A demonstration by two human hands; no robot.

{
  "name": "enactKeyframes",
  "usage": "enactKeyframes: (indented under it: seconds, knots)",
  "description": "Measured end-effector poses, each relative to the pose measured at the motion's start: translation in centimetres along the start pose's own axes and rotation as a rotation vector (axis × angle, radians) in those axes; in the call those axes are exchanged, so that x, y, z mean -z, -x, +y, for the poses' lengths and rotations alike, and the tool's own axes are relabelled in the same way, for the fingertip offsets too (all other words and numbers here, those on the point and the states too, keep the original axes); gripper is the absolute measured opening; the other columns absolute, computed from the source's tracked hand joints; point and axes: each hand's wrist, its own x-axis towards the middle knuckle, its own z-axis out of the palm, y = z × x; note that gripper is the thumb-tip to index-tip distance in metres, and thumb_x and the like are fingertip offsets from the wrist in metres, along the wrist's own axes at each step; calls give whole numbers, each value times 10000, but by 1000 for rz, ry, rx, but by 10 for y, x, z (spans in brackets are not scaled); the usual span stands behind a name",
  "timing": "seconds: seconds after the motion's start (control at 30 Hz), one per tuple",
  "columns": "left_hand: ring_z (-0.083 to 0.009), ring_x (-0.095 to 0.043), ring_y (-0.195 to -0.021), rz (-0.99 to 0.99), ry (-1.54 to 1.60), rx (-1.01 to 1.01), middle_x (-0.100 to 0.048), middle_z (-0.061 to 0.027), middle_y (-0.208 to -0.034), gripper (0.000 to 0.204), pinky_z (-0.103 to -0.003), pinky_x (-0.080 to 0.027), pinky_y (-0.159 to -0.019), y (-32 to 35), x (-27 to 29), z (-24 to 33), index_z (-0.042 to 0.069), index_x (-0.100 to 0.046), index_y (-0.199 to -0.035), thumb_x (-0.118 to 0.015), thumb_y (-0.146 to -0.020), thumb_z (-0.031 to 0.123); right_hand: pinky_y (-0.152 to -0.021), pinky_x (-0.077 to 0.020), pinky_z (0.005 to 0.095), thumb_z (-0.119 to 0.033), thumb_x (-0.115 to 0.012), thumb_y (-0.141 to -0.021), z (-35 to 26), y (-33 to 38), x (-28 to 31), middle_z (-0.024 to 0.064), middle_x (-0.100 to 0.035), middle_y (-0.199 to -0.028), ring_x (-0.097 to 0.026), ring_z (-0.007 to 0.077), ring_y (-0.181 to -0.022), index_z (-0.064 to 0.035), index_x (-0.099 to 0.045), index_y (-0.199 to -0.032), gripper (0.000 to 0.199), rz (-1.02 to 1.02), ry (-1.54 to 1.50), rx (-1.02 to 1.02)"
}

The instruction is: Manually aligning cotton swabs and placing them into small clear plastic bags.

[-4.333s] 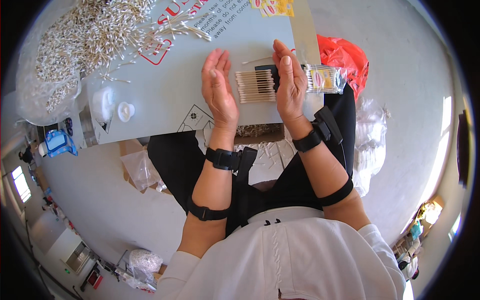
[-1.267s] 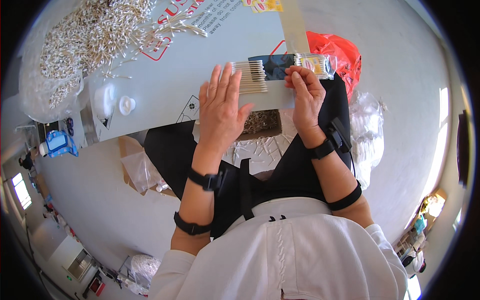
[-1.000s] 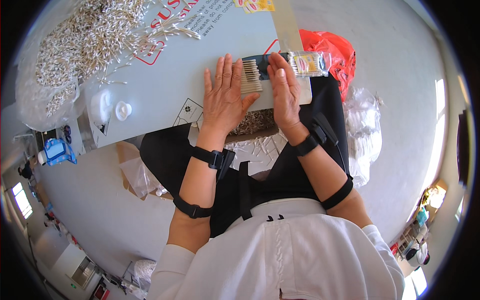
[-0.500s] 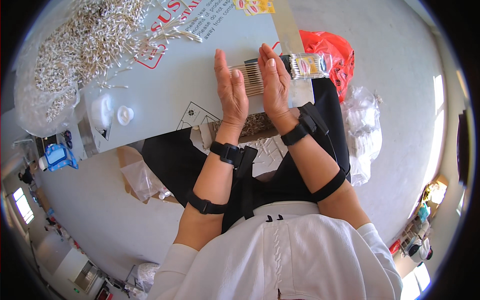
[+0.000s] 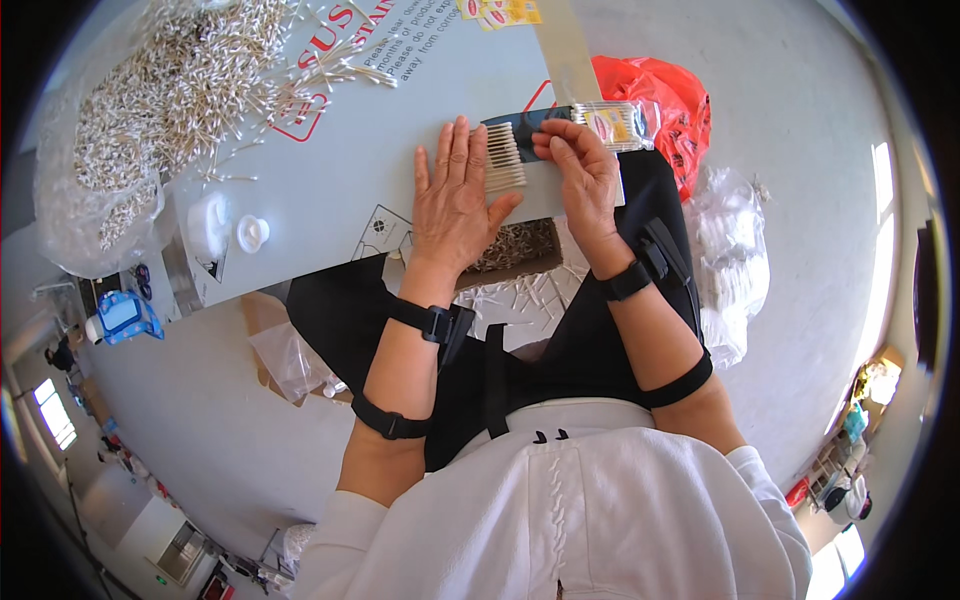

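My left hand (image 5: 452, 200) lies flat on the grey tabletop, fingers stretched and side by side. Its palm covers part of a neat row of cotton swabs (image 5: 503, 158), whose white tips stick out on the right. To the right, my right hand (image 5: 588, 185) is closed, thumb and fingertips drawn together at the edge of a dark flat strip (image 5: 527, 145). Whatever sits in that pinch is too small to make out. Just past those fingers, a clear packet of cotton swabs (image 5: 608, 126) with a yellow label lies at the table's right edge.
A large heap of loose swabs (image 5: 180, 90) spills from a clear bag at far left. Yellow labels (image 5: 500, 12) lie at the back. A white round lid (image 5: 252, 233) sits at left. Below the table edge stands a box of swabs (image 5: 535, 250); a red bag (image 5: 660, 110) is at right.
Both hands were upright on either side of the swab row. My left hand has turned flat over it, while the right has moved right and closed its fingertips.
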Motion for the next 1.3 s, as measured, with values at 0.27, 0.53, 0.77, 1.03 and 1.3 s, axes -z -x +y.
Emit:
enactKeyframes:
  seconds: [0.27, 0.53, 0.77, 1.03, 1.3]
  knots:
    - [-301, -174, -1474, -11, -27, 4, -203, -146, -1586, 862, -533, -111, -1178, -1, -1, 2, 56, -203, -1521, -580, -890, 506, -643, -506, 345, -26, -649, -834, -8, 17, 17, 112, -613, -838, -631, 275, -742, -36, -674, -892, 63, -188, 680, 320]
    - [-303, -165, -1476, -17, -20, 10, -189, -148, -1590, 872, -540, -111, -1175, -1, -2, 2, 66, -193, -1525, -597, -883, 497, -652, -507, 403, -60, -640, -831, -9, 11, 10, 109, -603, -843, -629, 324, -762, -64, -676, -873, 55, -158, 777, 365]
    - [-297, -169, -1476, -3, -30, 10, -195, -137, -1588, 869, -542, -110, -1174, 0, -4, 0, 75, -185, -1526, -583, -888, 510, -676, -512, 418, -156, -621, -853, -11, 6, -5, 106, -616, -843, -635, 325, -778, -73, -699, -872, 115, -139, 950, 266]
    - [-283, -162, -1478, 11, -32, 11, -192, -123, -1590, 862, -537, -104, -1178, 0, -6, 0, 91, -182, -1529, -566, -892, 528, -730, -510, 430, -160, -590, -857, -10, 2, -8, 117, -642, -860, -642, 335, -816, -67, -723, -869, 164, -103, 882, 99]
    - [-282, -167, -1477, 15, -37, 6, -196, -119, -1590, 858, -539, -110, -1175, 0, -6, 0, 80, -189, -1525, -544, -898, 546, -769, -511, 442, -155, -580, -844, -7, -4, -11, 188, -677, -903, -658, 361, -855, -47, -730, -895, 191, -81, 847, -43]
